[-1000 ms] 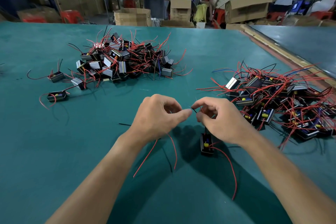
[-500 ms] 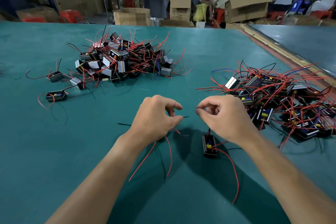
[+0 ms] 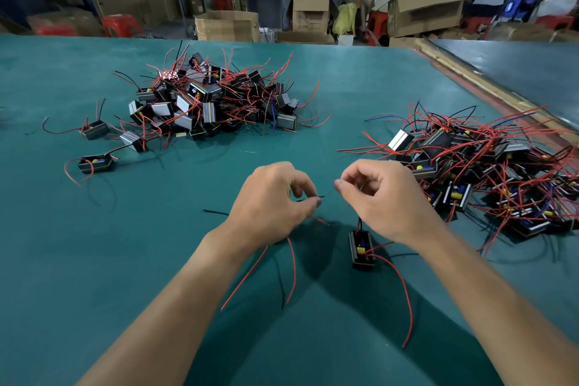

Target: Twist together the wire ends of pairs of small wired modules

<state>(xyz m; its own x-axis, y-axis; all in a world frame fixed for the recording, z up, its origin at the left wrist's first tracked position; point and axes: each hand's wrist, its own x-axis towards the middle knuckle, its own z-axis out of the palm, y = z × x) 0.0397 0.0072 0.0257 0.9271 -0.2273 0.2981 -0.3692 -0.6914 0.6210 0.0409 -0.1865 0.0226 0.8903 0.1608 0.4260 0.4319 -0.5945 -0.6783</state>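
Note:
My left hand (image 3: 272,200) pinches a thin black wire end (image 3: 316,197) between thumb and forefinger; red wires (image 3: 293,269) trail down from under it, and the module they belong to is hidden by the hand. My right hand (image 3: 382,197) is curled, pinching a black wire that runs down to a small black module (image 3: 362,249), which hangs or stands just below the hand with a long red wire (image 3: 404,294) looping off it. A small gap separates the two hands' fingertips.
A heap of black modules with red wires (image 3: 213,100) lies at the back left of the green table (image 3: 156,260), with three stray modules (image 3: 95,163) beside it. A second tangled heap (image 3: 476,163) lies at the right. Cardboard boxes and seated people are beyond the table.
The hands, which met fingertip to fingertip a second ago, have drawn apart. The right hand has risen slightly with its module's wire.

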